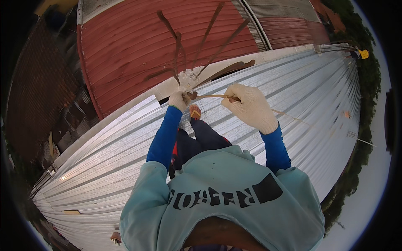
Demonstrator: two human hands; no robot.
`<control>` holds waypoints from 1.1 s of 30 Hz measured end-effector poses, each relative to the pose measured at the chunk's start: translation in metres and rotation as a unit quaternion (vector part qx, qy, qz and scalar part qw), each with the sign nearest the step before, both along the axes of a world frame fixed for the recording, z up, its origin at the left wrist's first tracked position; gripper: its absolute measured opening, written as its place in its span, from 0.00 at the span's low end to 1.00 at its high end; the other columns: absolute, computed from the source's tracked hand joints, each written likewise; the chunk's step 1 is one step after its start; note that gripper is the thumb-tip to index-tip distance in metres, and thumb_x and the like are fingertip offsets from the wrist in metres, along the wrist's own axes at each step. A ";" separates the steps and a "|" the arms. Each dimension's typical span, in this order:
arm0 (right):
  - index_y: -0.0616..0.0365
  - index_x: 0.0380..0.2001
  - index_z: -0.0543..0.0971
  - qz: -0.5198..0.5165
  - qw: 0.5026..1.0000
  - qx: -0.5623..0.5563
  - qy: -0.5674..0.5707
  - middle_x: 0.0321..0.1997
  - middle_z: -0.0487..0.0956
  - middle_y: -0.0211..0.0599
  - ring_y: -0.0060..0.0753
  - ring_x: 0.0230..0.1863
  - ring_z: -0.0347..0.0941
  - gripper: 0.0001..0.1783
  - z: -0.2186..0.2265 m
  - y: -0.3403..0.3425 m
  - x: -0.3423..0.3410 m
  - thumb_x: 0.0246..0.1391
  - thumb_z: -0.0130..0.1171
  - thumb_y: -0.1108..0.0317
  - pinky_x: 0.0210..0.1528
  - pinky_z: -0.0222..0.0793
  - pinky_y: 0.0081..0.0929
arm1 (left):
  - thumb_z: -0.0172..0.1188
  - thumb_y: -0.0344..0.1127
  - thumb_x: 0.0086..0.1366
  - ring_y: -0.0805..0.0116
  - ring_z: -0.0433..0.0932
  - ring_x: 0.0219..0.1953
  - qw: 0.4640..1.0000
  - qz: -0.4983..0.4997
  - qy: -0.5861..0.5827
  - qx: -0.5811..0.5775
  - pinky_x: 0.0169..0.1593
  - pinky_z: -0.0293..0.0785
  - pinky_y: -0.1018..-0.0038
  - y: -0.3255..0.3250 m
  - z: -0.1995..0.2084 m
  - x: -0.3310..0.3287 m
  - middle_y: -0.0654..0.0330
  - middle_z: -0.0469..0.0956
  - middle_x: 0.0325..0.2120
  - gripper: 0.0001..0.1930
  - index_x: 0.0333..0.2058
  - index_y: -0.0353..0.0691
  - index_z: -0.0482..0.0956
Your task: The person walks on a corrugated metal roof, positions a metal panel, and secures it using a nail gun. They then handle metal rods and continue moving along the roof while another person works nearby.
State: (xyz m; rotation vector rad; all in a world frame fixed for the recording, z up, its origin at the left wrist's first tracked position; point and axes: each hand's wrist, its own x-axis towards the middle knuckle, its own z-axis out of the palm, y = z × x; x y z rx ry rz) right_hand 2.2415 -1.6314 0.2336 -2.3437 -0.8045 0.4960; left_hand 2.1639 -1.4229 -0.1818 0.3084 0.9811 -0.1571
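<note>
At the middle of the scene, over the far part of a silver ribbed roof (pixel 125 144), a thin tan strip (pixel 213 96) runs crosswise between two gloved hands. The right hand (pixel 248 107) is closed on it, thumb and fingers pinched together, and a thin pale length shows to the right of the glove. The left hand (pixel 179 100) is curled beside the strip's left end, near a brown hooked piece (pixel 192 95); I cannot tell what its fingers hold.

Just beyond the left hand, a rough pale lump (pixel 189 78) sits at a light ledge (pixel 165 87), with rusty bars (pixel 167 24) fanning out from it. A dark brown curved piece (pixel 236 67) lies to their right. Nearer than the hands are a sandalled foot (pixel 195 112), dark trousers (pixel 207 136), blue sleeves (pixel 161 140) and a pale green shirt (pixel 238 180). Farther off, beyond the ledge, spreads a red ribbed roof (pixel 125 54); trees (pixel 354 175) line the right side.
</note>
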 end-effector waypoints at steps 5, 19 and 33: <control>0.57 0.33 0.81 -0.012 0.999 0.017 0.041 0.25 0.80 0.42 0.47 0.27 0.78 0.09 0.001 0.011 -0.016 0.57 0.70 0.65 0.31 0.71 0.37 | 0.52 0.38 0.75 0.65 0.81 0.29 0.980 -0.053 0.077 0.176 0.30 0.78 0.64 -0.015 0.067 -0.007 0.57 0.80 0.29 0.13 0.42 0.35 0.82; 0.59 0.36 0.82 0.036 0.998 0.054 0.014 0.27 0.79 0.43 0.45 0.27 0.76 0.10 0.007 0.061 -0.026 0.62 0.67 0.63 0.31 0.69 0.36 | 0.57 0.40 0.74 0.62 0.82 0.37 0.687 -0.209 -0.150 0.680 0.44 0.77 0.66 -0.012 0.190 -0.079 0.54 0.84 0.37 0.17 0.54 0.38 0.84; 0.54 0.33 0.80 0.102 0.984 -0.114 -0.092 0.26 0.82 0.41 0.48 0.30 0.81 0.09 0.012 0.044 -0.023 0.56 0.69 0.64 0.33 0.75 0.41 | 0.61 0.41 0.71 0.41 0.83 0.41 0.559 -0.237 -0.071 0.791 0.43 0.79 0.50 -0.002 0.195 -0.045 0.47 0.82 0.41 0.13 0.49 0.45 0.84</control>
